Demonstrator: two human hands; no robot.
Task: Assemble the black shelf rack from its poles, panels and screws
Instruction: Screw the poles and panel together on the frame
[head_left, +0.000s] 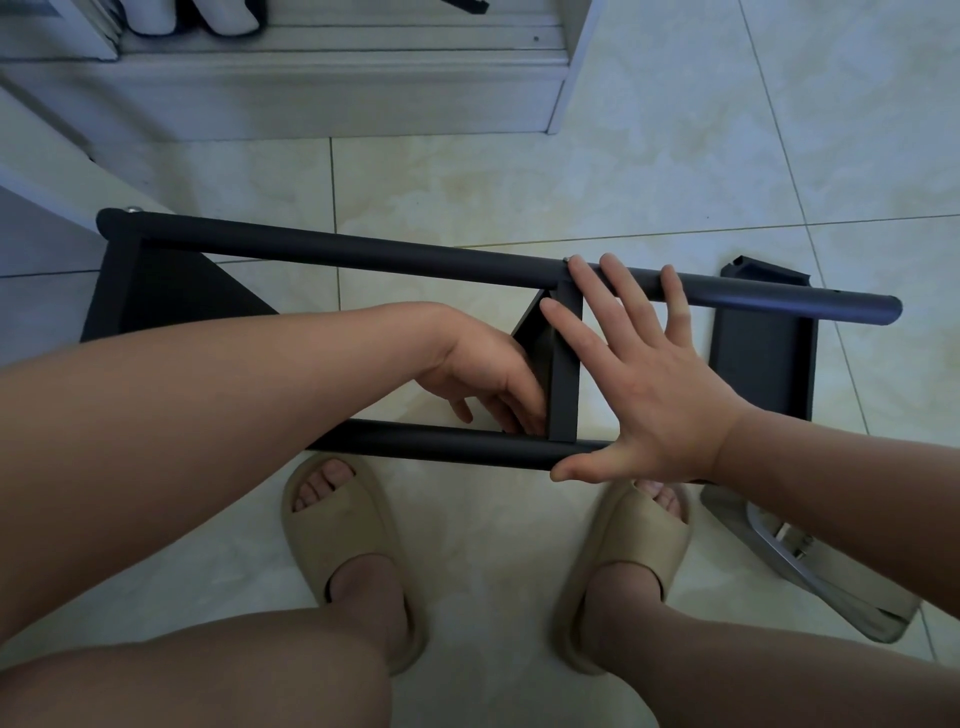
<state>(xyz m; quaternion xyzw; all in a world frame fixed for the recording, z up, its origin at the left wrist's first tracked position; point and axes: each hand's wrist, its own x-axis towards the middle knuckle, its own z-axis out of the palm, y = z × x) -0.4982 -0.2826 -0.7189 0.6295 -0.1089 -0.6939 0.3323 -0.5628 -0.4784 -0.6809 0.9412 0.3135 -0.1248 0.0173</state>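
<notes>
The partly built black rack lies on its side on the tiled floor. Its far pole (363, 249) and near pole (441, 444) run left to right, joined by a left panel (156, 296) and a middle panel (565, 374). My right hand (639, 374) is spread flat, with fingertips on the far pole and thumb on the near pole. My left hand (488, 379) reaches down between the poles, its fingertips at the joint of the middle panel and the near pole. What those fingertips hold is hidden. A loose black panel (763, 358) lies to the right.
A small screw head (133, 209) shows at the far pole's left end. A silver metal part in clear wrap (800, 561) lies at the right, by my right foot. My feet in beige slippers (343, 535) stand just under the near pole. A white cabinet base (311, 98) runs along the back.
</notes>
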